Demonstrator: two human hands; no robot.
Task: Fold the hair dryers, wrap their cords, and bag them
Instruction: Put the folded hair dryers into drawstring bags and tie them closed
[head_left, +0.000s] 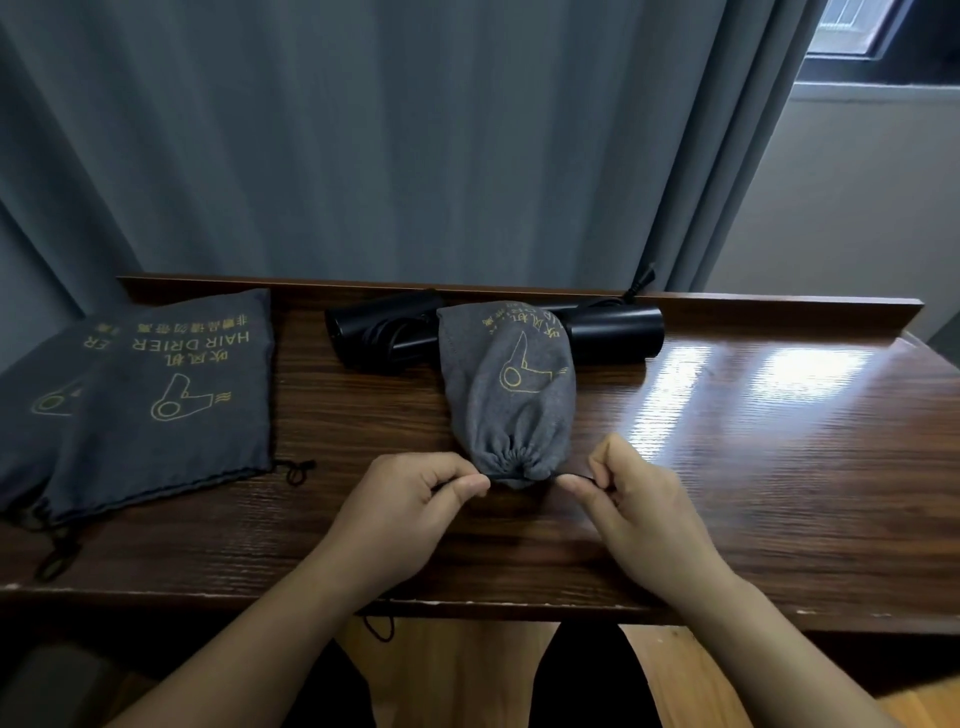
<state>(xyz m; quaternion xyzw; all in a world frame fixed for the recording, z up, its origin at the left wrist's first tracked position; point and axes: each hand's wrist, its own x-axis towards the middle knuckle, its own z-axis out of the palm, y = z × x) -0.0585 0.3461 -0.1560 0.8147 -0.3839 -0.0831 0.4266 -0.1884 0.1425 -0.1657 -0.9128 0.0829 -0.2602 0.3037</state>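
Note:
A bulging grey drawstring bag (509, 395) with a gold hair dryer print lies in the middle of the wooden table (727, 467), its mouth gathered tight toward me. My left hand (410, 499) pinches the black drawstring at the left of the mouth. My right hand (634, 493) pinches the string at the right. Behind the bag lie two black hair dryers, one (374, 332) at the left with its cord wrapped around it, the other (615, 327) at the right, partly hidden by the bag.
Two flat grey bags (166, 400) marked HAIR DRIER overlap at the table's left, their drawstrings (296, 470) trailing toward the front edge. A low raised lip (779, 304) runs along the table's back. Grey curtains (415, 145) hang behind; a window is at the upper right.

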